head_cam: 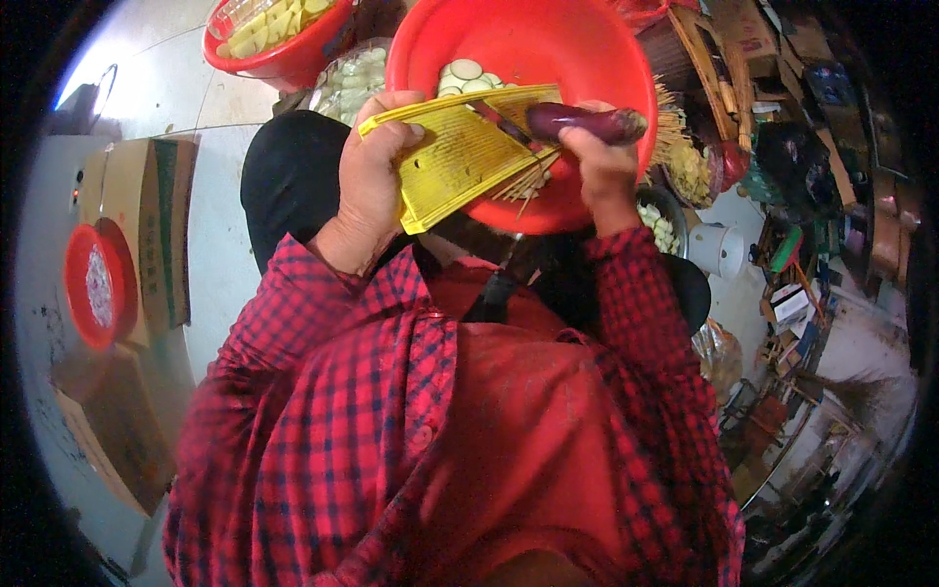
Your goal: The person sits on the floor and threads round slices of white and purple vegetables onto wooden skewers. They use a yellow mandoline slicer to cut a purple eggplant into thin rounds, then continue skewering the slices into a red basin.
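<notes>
My left hand (pixel 378 161) grips one end of a yellow mandoline slicer (pixel 462 150), thumb on its ridged face. The slicer slants over a large red plastic basin (pixel 528 44). In my right hand (pixel 601 161) is a purple eggplant (pixel 587 123), its stem end pointing right and its other end close to the slicer's blade. Round pale eggplant slices (pixel 466 70) with dark rims lie in the basin behind the slicer. Several thin wooden skewers (pixel 524 183) show below the slicer's lower edge; what they rest on is partly hidden.
A red tub (pixel 279 62) of cut yellow pieces stands at the upper left, near a clear bag of pale pieces (pixel 352 84). More skewers (pixel 666 125) bundle right of the basin. A white bucket (pixel 715 249) stands farther right. Cardboard boxes (pixel 136 235) and a red bowl (pixel 95 286) are left.
</notes>
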Demonstrator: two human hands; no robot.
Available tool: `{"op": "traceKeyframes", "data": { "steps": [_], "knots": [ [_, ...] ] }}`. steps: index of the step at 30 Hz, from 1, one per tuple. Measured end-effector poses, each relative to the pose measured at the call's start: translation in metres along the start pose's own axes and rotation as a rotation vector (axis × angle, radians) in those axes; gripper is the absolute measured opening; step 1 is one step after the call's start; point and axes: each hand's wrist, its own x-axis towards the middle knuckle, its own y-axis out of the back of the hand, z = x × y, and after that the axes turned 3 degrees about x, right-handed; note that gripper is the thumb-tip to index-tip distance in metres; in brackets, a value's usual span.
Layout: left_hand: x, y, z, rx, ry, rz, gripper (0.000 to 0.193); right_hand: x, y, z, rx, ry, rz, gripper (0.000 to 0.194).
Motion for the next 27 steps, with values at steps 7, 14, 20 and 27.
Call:
{"op": "traceKeyframes", "data": {
  "steps": [7, 14, 20, 27],
  "knots": [
    [0.001, 0.006, -0.005, 0.066, -0.026, 0.025, 0.035, -0.043, -0.032, -0.035, 0.209, 0.06, -0.263, 0.044],
    [-0.002, -0.002, -0.003, -0.032, -0.014, -0.014, 0.031, 0.009, 0.003, 0.005, 0.086, -0.104, -0.043, 0.037],
    [-0.006, -0.002, -0.003, 0.02, -0.023, 0.035, 0.031, -0.034, -0.029, -0.016, 0.108, 0.113, -0.194, 0.04],
    [-0.001, 0.004, -0.006, 0.062, -0.009, 0.022, 0.035, 0.002, -0.012, -0.004, 0.068, -0.045, -0.082, 0.042]
  ]
}}
